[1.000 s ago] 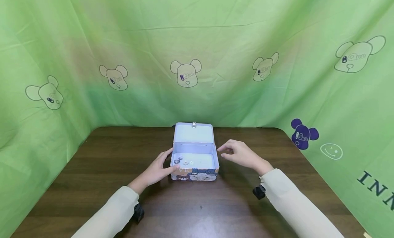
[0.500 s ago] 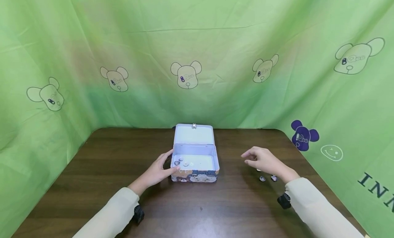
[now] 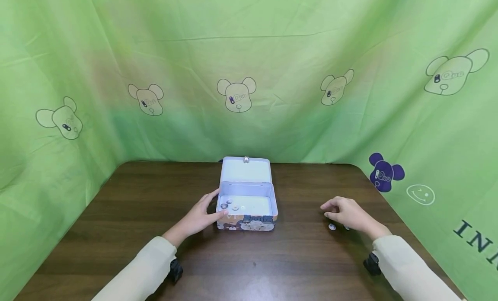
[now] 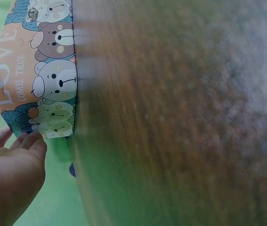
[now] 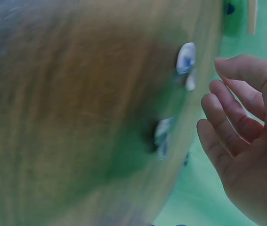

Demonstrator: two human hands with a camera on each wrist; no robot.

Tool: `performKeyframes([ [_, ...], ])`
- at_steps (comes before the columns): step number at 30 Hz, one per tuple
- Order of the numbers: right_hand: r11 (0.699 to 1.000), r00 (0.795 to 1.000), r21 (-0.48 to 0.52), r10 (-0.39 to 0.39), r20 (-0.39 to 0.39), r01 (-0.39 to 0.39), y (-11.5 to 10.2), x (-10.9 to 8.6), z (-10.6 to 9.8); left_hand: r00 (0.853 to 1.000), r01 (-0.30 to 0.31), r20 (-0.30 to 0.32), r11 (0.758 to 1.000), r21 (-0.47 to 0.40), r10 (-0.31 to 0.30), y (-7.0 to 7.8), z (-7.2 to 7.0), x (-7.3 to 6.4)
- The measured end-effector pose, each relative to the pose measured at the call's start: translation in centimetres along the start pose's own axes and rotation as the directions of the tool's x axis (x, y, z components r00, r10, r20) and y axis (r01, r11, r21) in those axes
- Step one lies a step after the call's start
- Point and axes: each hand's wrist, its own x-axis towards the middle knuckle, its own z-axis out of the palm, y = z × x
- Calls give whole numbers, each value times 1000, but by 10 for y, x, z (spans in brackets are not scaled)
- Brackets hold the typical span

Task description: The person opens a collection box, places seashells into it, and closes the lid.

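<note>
An open tin box (image 3: 246, 223) with a white inside and printed bears stands mid-table, lid tipped back. My left hand (image 3: 196, 219) grips its front left corner, thumb at the front rim and fingers along the left side; the left wrist view shows those fingers against the printed wall (image 4: 53, 75). Small greyish round pieces (image 3: 224, 206) lie in the box's left part. To the right, my right hand (image 3: 350, 214) hovers low, fingers loosely bent and holding nothing. Below it are small, whitish, shell-like pieces (image 3: 332, 226) on the table, partly hidden by the hand; the right wrist view shows several (image 5: 186, 59).
The dark wooden table (image 3: 163, 184) ends at a green curtain (image 3: 186, 128) printed with bear heads, hanging behind and at both sides. A silver clasp (image 3: 246, 160) sits on the raised lid's top edge.
My right hand has moved from beside the box's right edge rightward, and lowered toward the small pieces on the table. The left hand and the box have stayed put.
</note>
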Motion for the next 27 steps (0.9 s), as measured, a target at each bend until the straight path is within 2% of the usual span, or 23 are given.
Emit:
performKeyframes([
  [14,998,998,9,55,39,-55,15,-2,8,1000,-8,-5,1000,-5,8,0,1,0],
  [27,999,999,-3,46,19,-46,10,0,4,1000,-6,-2,1000,-21,6,-1,0,0],
])
